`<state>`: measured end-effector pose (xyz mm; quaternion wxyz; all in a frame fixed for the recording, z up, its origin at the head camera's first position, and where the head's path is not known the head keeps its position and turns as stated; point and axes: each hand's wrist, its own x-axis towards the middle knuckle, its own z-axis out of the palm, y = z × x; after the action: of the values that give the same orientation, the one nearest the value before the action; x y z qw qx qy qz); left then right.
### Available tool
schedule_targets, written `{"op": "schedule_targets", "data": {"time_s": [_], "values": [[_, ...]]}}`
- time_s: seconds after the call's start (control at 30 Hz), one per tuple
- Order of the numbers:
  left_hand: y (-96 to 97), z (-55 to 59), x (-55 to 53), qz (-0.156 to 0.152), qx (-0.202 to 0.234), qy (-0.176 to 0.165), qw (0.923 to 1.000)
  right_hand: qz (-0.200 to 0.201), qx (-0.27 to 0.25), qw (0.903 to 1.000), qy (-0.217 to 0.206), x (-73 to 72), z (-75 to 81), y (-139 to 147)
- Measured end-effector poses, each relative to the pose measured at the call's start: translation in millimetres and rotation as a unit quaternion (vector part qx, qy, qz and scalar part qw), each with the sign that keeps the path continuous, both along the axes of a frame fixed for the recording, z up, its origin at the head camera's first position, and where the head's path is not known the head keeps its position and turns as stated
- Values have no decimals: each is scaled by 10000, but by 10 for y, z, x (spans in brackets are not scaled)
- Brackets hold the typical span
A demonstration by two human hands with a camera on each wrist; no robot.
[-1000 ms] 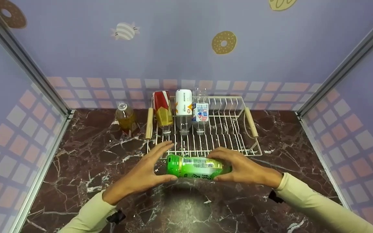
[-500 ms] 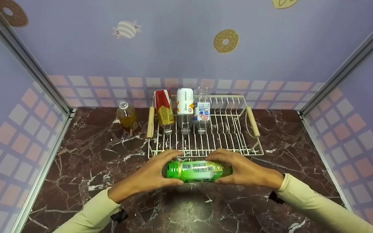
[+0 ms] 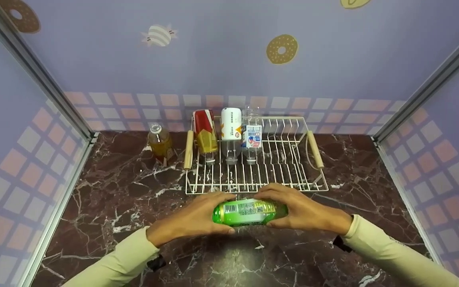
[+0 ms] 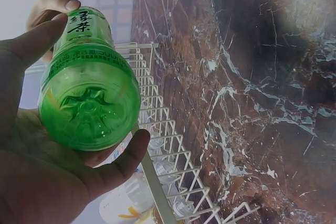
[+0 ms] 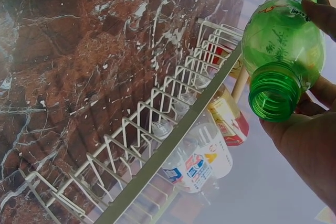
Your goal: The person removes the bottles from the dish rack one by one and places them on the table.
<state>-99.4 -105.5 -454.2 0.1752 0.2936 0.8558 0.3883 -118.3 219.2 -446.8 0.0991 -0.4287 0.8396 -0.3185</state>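
A green plastic tea bottle [image 3: 247, 212] with a green and white label lies sideways between both hands, in front of the wire rack. My left hand [image 3: 197, 216] wraps the base end, thumb on the near side and fingers on the far side. In the left wrist view the bottle's ribbed base [image 4: 88, 106] faces the camera. My right hand [image 3: 309, 209] grips the opposite end near the shoulder. The right wrist view shows the bottle's open, threaded neck [image 5: 274, 98] without a cap, close to the right palm [image 5: 315, 142].
Behind the hands stands a white wire rack [image 3: 281, 191] with wooden handles. It holds a red and yellow bottle [image 3: 205, 131], a white-labelled bottle [image 3: 231, 123] and a clear bottle [image 3: 252, 137], all neck down. Left of it, an amber bottle [image 3: 160, 143] stands on the dark marbled tabletop [image 3: 114, 199].
My left hand has moved right and closed round the bottle's base end, where it was spread beside it. The bottle has tilted and shifted slightly; the right hand keeps its hold.
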Motion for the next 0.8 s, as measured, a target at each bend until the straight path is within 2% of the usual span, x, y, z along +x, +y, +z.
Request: {"op": "schedule_targets", "data": {"time_s": [0.27, 0.53, 0.67, 0.8], "values": [[78, -6, -42, -79, -144, 13, 9999, 3, 78, 9999, 104, 15, 4, -13], [207, 5, -80, -434, -383, 138, 9982, 88, 214, 9986, 475, 67, 6, -28], [274, -6, -96, -510, -510, 123, 9973, 210, 225, 9963, 802, 85, -1, -20], [338, -35, -117, -547, -481, -62, 9973, 381, 170, 9913, 1251, 90, -26, -18]]}}
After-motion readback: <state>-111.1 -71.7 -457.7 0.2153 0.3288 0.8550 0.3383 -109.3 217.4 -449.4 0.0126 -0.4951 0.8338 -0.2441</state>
